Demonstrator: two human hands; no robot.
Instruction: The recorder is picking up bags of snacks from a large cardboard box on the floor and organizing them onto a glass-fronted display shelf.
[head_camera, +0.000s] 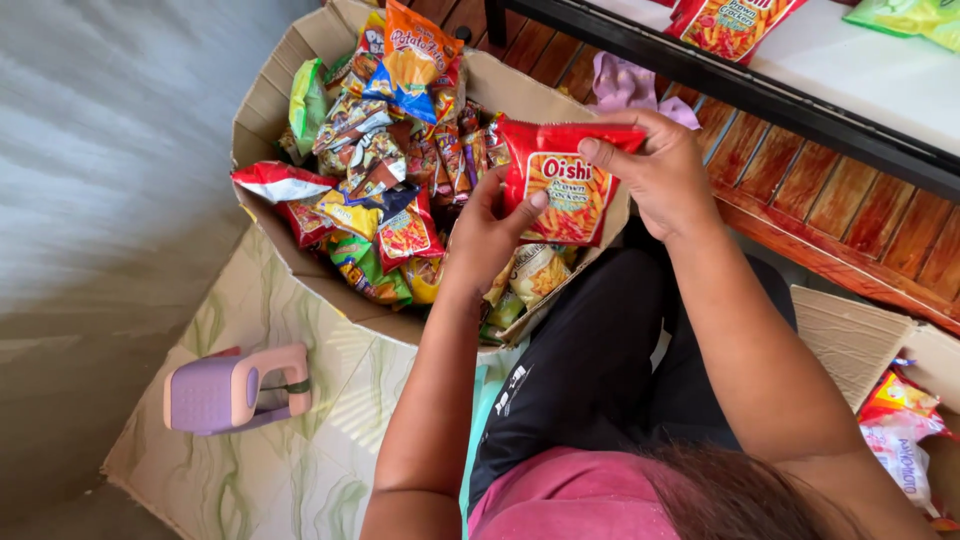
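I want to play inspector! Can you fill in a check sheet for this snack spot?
Surface: marbled green-and-cream floor sheet under the box.
Job's things: red snack packet, held upright by both hands above a cardboard box heaped with mixed snack packets.
Clutter: lilac and pink handheld device lying on the sheet; more packets at the right edge.
Grips: left hand pinches the packet's lower edge; right hand holds its top corner.
Cables: nothing seen.
Surroundings: wooden bench slats, a black-framed shelf with packets, grey floor.
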